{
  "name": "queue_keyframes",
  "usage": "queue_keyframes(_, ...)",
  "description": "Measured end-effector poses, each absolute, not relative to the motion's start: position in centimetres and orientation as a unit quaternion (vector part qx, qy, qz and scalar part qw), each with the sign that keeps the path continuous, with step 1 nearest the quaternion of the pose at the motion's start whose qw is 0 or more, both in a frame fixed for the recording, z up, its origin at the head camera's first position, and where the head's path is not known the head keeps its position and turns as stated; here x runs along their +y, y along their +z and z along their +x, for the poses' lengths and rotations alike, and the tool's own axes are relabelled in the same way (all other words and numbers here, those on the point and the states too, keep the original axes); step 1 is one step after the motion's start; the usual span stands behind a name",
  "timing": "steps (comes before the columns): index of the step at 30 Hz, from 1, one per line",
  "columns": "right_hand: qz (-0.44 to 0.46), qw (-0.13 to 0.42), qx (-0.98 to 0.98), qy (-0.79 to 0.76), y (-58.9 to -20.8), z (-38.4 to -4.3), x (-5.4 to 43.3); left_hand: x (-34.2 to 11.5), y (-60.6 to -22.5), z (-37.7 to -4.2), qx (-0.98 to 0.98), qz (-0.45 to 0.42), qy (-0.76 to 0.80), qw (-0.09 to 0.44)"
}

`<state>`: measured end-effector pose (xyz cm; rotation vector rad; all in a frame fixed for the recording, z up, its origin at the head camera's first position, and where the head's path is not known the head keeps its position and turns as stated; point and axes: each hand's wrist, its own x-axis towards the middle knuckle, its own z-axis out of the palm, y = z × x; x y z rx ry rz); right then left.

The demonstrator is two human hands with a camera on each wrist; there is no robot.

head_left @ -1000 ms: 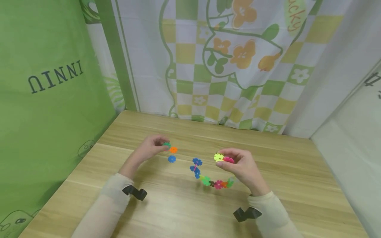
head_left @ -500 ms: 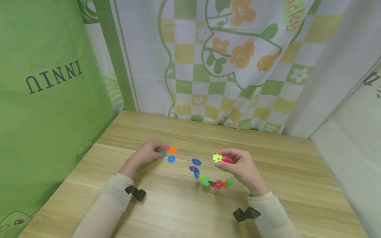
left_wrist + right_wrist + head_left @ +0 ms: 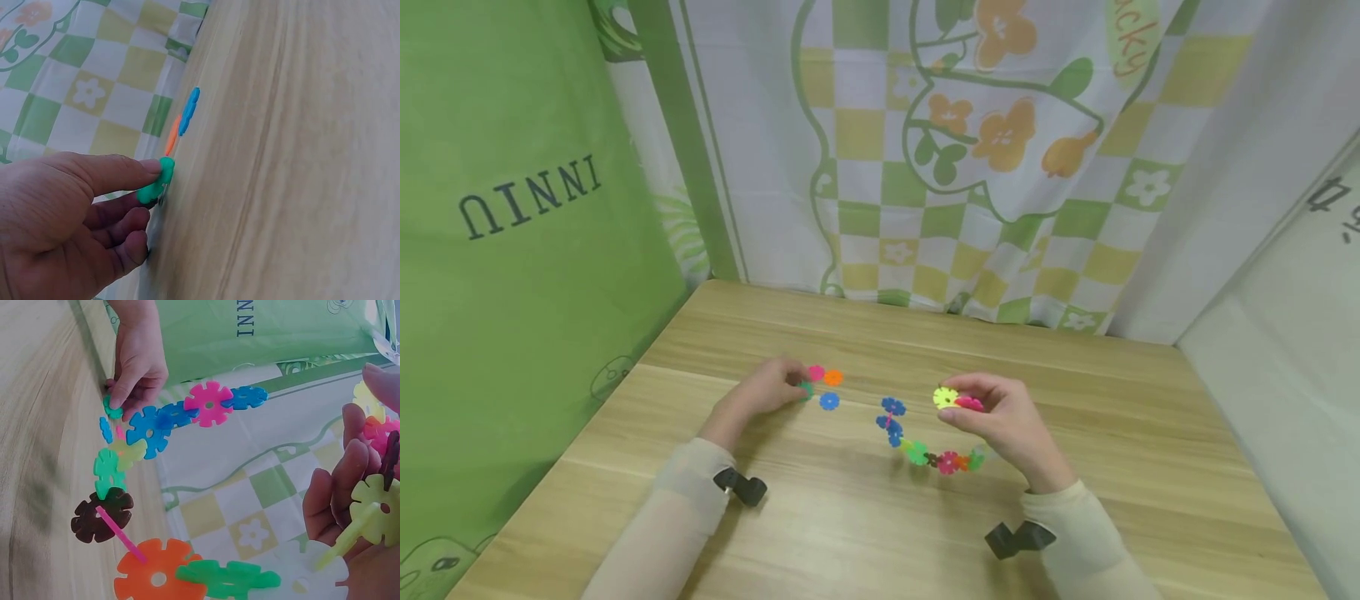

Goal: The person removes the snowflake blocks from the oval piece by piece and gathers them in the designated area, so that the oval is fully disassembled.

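At the left of the table, my left hand (image 3: 772, 385) pinches a green flower-shaped plastic disc (image 3: 156, 181) between thumb and fingers, low over the wood. Right by it lie a pink disc (image 3: 816, 372), an orange disc (image 3: 833, 377) and a blue disc (image 3: 829, 401). My right hand (image 3: 1000, 410) holds up one end of a curved chain of interlocked flower discs, gripping near a yellow disc (image 3: 946, 398) and a pink one beside it. The chain's orange disc (image 3: 159, 572), brown disc (image 3: 102, 515) and several blue discs (image 3: 150, 431) show large in the right wrist view.
The wooden table (image 3: 865, 533) runs back to a checked, flower-printed curtain (image 3: 940, 217). A green cloth wall (image 3: 535, 292) borders the left side, and a pale cloth wall (image 3: 1285, 375) stands at the right.
My left hand has shifted slightly left and nearer me with the green disc, uncovering the pink disc behind it. The right hand and its chain stay nearly still.
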<state>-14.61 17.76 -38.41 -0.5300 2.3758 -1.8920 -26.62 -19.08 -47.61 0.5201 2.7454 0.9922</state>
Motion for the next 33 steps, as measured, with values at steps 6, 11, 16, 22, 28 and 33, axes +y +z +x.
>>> queue_keyframes(6,-0.17,0.031,0.772,-0.612,-38.5,-14.5,17.8,-19.4,-47.5,-26.5,0.919,0.178,0.342,0.082)
queue_keyframes(11,-0.169,0.032,0.775,-0.608,-38.5,-14.5,17.9,-19.5,-47.2,-26.4,0.913,0.174,0.357,0.091)
queue_keyframes(16,-0.17,0.033,0.781,-0.601,-38.4,-14.6,17.9,-18.9,-46.6,-26.1,0.912,0.176,0.364,0.075)
queue_keyframes(22,-0.166,0.033,0.782,-0.599,-38.4,-14.5,18.0,-17.6,-45.1,-25.5,0.903,0.191,0.375,0.085)
queue_keyframes(28,-0.166,0.035,0.782,-0.6,-38.5,-14.5,18.0,-16.7,-43.7,-25.1,0.9,0.205,0.377,0.08)
queue_keyframes(33,-0.166,0.036,0.779,-0.603,-38.5,-14.5,18.1,-15.8,-42.8,-24.5,0.894,0.229,0.379,0.068)
